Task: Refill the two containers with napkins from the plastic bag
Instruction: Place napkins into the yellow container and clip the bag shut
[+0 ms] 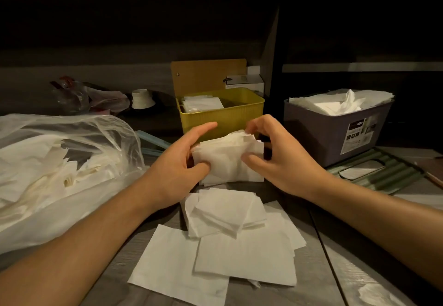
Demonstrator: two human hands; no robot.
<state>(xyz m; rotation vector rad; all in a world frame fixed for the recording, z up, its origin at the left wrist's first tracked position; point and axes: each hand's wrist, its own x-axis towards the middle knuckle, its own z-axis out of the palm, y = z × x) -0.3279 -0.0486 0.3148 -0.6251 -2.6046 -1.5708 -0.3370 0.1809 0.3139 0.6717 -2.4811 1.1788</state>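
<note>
At far left on the grey table (335, 269), the clear plastic bag (60, 161) lies slumped with loose napkins inside. Just right of it, the left hand (177, 161) and right hand (280, 159) grip opposite ends of a napkin stack (227, 159), fingers curled round it, held above loose napkins (227, 233) and directly before the yellow container (223, 114), which is partly filled. Further right stands the grey container (335, 130), heaped with napkins, a green slotted lid (374, 171) beside it.
</note>
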